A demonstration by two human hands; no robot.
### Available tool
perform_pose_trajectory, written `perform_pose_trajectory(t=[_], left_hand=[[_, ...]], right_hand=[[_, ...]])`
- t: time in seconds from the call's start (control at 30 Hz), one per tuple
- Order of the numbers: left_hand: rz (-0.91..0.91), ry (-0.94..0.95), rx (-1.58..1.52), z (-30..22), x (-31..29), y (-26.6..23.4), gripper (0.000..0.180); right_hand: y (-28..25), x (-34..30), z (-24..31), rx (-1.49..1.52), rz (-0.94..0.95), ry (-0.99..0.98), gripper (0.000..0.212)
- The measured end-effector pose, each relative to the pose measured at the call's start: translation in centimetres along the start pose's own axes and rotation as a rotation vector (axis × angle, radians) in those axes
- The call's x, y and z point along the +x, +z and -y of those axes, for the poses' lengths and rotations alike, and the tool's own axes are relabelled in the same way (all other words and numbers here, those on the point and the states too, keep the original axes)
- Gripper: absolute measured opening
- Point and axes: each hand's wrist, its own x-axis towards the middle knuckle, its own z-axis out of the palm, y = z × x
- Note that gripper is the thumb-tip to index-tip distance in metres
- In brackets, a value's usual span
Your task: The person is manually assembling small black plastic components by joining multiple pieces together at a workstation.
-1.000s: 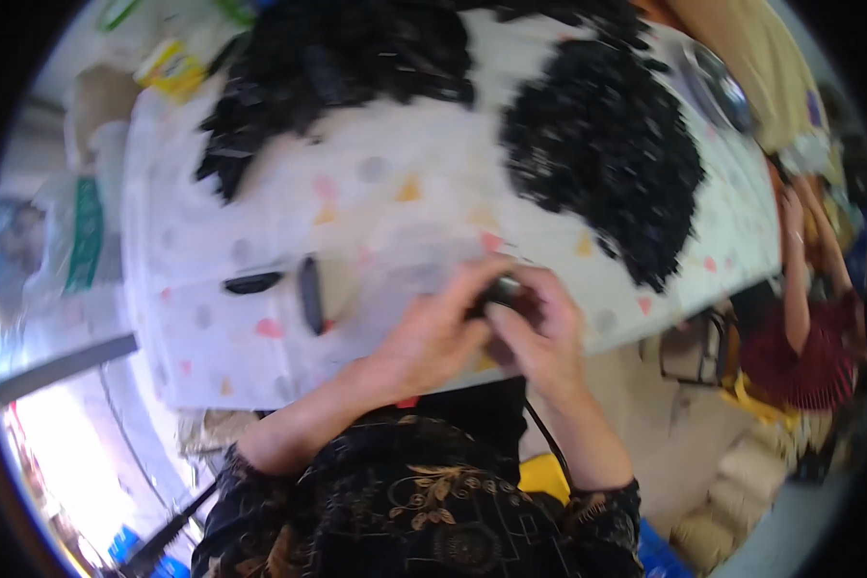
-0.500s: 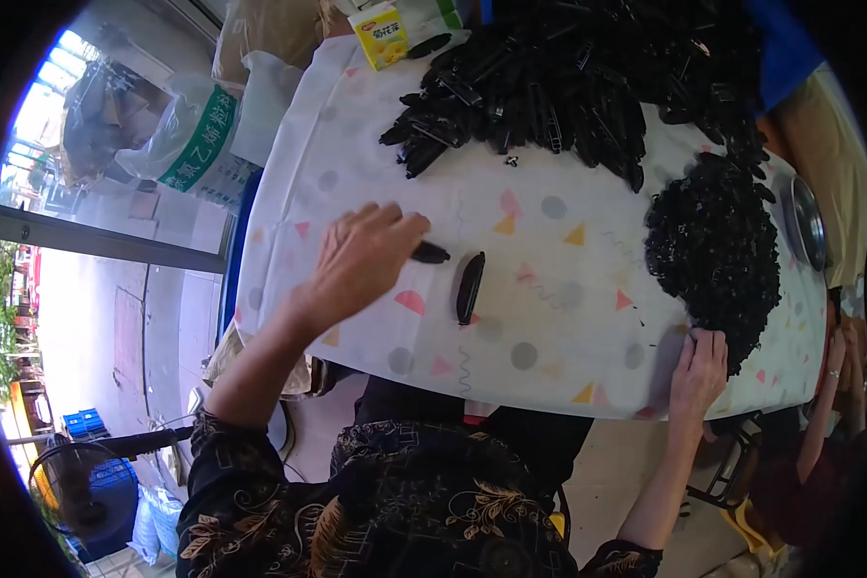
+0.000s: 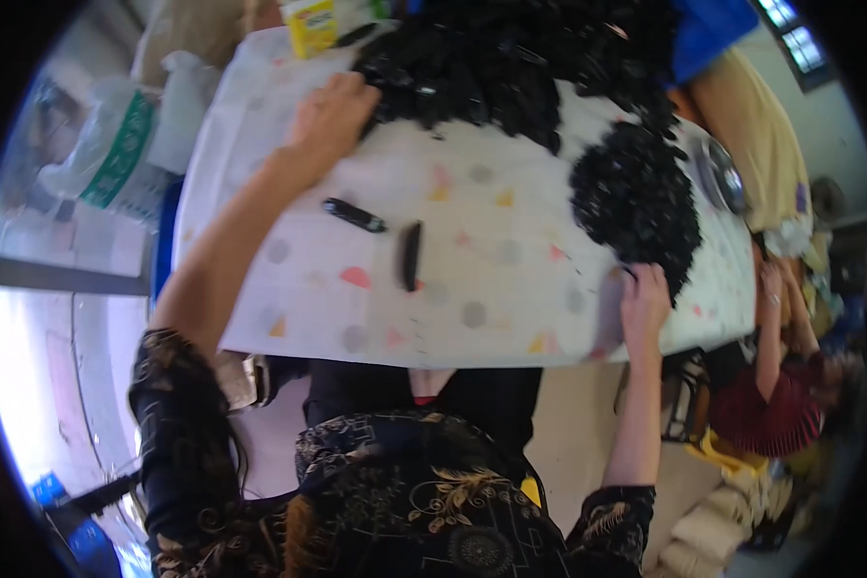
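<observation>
My left hand reaches to the left edge of a large pile of long black plastic pieces. Motion smears its fingers, and the tips are lost against the pile. Below that hand, one long black piece lies slantwise on the table. Another, slightly curved black piece lies to its right, pointing toward me. At the near edge of a heap of small black parts, my right hand has its fingers drawn together. Something dark is at its fingertips, too small to name.
A patterned white cloth covers the table. A yellow box stands at the far left, and a round metal dish sits right of the small parts. White bags stand beyond the left edge. Another person is at the right.
My left hand has let go of a long black piece, now lying on the cloth, and moved away from me to the large pile. My right hand stays by the small parts. The view has shifted.
</observation>
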Motion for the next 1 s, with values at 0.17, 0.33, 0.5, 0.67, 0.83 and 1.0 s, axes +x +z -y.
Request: perform_pose_trajectory(t=[0.17,0.33,0.5,0.67,0.83,1.0], left_hand=[[-0.024,-0.011,-0.154,-1.1,-0.5,-2.8,0.023],[0.001,-0.331,-0.946,-6.8,-1.1,-3.3,0.021],[0.371,-0.473,-1.637,-16.2,-2.6,-6.5,0.029],[0.656,-0.587,-1.921,-21.6,-4.1,-6.2,0.030],[0.636,-0.550,-2.047,-24.7,-4.8,-5.8,0.044],[0.535,-0.527,-1.874,-26.0,-4.9,-5.4,0.048]], right_hand=[[-1.5,0.6,1.8,1.187,0.160,0.723,0.012],[-2.5,-0.5,3.4,1.983,0.177,0.845,0.015],[-2.8,-1.3,3.9,2.130,0.203,0.840,0.015],[-3.4,-1.6,4.3,2.122,0.223,0.822,0.015],[-4.3,-2.3,5.4,1.899,0.329,0.771,0.014],[-3.9,-2.9,7.9,1.578,0.273,0.700,0.015]])
